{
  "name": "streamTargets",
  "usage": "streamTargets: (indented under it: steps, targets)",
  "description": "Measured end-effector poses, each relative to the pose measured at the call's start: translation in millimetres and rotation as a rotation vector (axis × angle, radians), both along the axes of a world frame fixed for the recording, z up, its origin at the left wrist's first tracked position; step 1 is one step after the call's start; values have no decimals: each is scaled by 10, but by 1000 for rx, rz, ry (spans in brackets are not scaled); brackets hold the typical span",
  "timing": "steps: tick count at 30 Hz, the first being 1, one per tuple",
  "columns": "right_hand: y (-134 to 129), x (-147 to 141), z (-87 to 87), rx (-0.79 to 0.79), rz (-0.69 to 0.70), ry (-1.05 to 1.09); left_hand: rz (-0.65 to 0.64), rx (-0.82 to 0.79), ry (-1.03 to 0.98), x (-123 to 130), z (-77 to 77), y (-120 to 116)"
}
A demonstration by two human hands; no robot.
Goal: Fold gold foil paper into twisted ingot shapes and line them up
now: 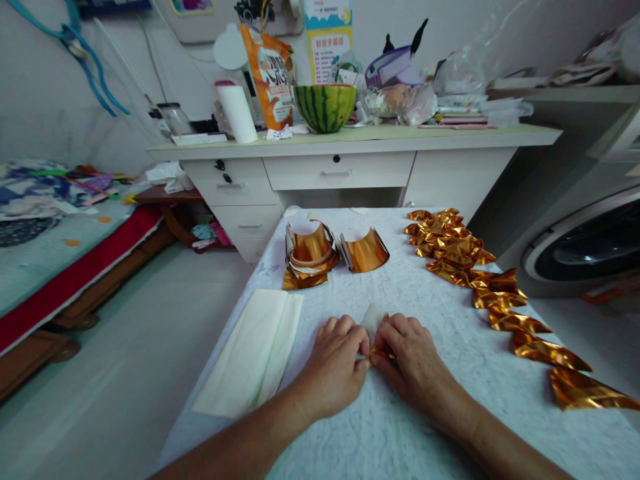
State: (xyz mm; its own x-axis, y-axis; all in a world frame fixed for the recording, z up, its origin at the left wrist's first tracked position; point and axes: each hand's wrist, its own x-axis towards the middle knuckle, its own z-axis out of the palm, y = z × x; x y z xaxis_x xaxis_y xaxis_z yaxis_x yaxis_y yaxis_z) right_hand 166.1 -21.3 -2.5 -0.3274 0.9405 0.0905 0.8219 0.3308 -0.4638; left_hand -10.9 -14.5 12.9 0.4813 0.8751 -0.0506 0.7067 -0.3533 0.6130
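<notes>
Low over the table's near middle, my left hand point(340, 360) and my right hand point(413, 350) meet with curled fingers. Between them is a small piece of gold foil paper point(384, 351), pinched by both hands and mostly covered by my fingers. A whitish translucent flap point(373, 319) sticks up just behind it. Farther back lie a curled stack of gold foil sheets point(310, 250) and a second curled gold stack point(366, 252). Along the right side runs a row of several folded gold foil pieces point(530, 348).
A pale flat paper packet point(250, 353) rests on the cloth-covered table point(340, 440), left of my hands. Behind stands a white desk point(340, 170) bearing a cut watermelon point(326, 108) and an orange snack bag point(270, 80). A washing machine point(580, 200) is at right, a bed point(75, 260) at left.
</notes>
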Motion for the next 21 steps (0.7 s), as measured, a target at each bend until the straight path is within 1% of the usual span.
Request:
streamTargets:
  steps: [3,8,11,18,21]
  targets:
    - [35,8,14,-41,-10,6,-3,-6,14,-8,9,2]
    - [81,42,86,-160,-17,40,-14,-15,15,-15,15,0]
    - [90,71,111,-197,2,75,-12,-20,7,-15,15,2]
    - [75,155,65,-172,82,189,-9,-11,-11,-27,-2,-5]
    - [51,205,73,-137,135,279,2,-10,-29,-19,-4,-13]
